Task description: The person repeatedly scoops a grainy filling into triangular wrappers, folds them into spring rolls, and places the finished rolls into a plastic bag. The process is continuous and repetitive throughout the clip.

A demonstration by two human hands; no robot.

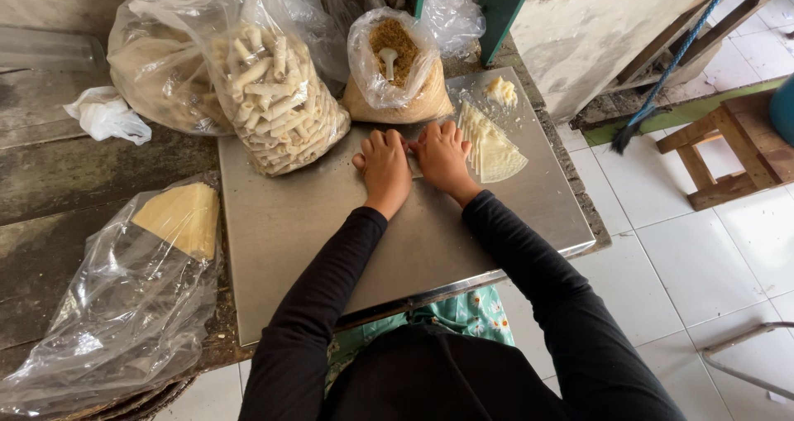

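Both hands, left hand (pixel 385 169) and right hand (pixel 442 158), press flat, fingers together, on a pale wrapper (pixel 416 166) near the metal desk's (pixel 281 222) far edge, beside stacked wrappers (pixel 492 150).

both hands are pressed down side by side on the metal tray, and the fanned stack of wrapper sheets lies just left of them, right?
Not quite. In the head view both hands (left hand, right hand) are side by side on the metal tray, but the wrapper sheets lie just to their right.
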